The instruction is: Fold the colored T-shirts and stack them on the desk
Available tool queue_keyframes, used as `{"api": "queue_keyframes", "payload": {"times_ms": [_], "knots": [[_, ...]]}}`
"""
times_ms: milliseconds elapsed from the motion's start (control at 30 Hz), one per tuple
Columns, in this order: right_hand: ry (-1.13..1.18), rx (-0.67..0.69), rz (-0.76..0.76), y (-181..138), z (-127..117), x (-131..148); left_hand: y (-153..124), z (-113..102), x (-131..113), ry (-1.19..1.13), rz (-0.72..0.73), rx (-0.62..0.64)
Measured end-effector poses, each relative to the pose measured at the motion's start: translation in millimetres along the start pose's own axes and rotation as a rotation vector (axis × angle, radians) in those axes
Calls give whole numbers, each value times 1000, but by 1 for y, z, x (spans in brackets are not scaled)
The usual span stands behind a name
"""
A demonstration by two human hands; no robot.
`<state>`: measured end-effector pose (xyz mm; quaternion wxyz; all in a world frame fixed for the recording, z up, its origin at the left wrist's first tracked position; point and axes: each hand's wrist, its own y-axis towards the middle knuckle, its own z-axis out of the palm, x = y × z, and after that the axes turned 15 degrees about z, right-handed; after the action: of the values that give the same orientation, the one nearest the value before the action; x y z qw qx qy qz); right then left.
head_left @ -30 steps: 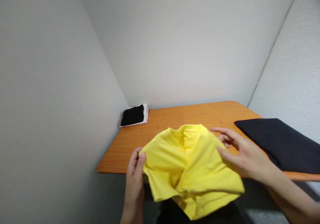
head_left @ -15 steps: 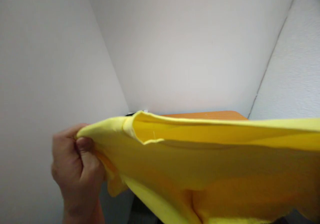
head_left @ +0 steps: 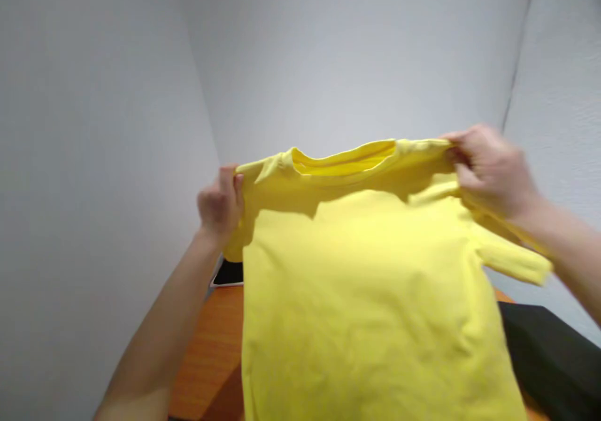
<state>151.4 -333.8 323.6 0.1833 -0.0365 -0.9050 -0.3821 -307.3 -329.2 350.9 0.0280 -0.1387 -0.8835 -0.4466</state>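
A yellow T-shirt (head_left: 366, 283) hangs spread out in front of me, its neckline at the top and its lower part running past the bottom of the view. My left hand (head_left: 220, 202) is closed on one shoulder of it, and my right hand (head_left: 491, 167), somewhat blurred, grips the other shoulder a little higher. One short sleeve sticks out below my right wrist. Shadow falls across the chest under the collar.
Behind the shirt lies an orange-brown wooden table (head_left: 211, 333). A flat black object with a pale edge (head_left: 229, 273) rests at its far left. Something dark (head_left: 549, 352) lies at the right. White walls (head_left: 347, 58) stand around.
The T-shirt has moved away from me and now hangs upright, showing much more of its body. My right hand has come into view, and my left hand is farther off and higher.
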Motion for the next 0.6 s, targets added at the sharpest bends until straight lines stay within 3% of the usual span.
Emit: {"api": "queue_keyframes", "payload": {"times_ms": [100,167,200,267,333,433,500,600], "knots": [[19,251,-50,133,-12,30,139,18,-5,-102,79,366],[-25,333,-9,172,-1,41,182,27,-14,-165,132,521],[-57,394,-14,169,9,43,183,33,-21,-194,157,577],[-79,564,-90,127,34,40,151,46,-37,-263,217,697],[-71,732,-165,58,57,31,94,60,-56,-343,281,821],[-110,896,-119,-34,77,14,15,74,-78,-426,315,990],[-139,943,-47,-64,80,0,-14,82,-85,-445,292,1073],[-157,960,21,-64,81,-19,-23,96,-89,-455,257,1133]]}}
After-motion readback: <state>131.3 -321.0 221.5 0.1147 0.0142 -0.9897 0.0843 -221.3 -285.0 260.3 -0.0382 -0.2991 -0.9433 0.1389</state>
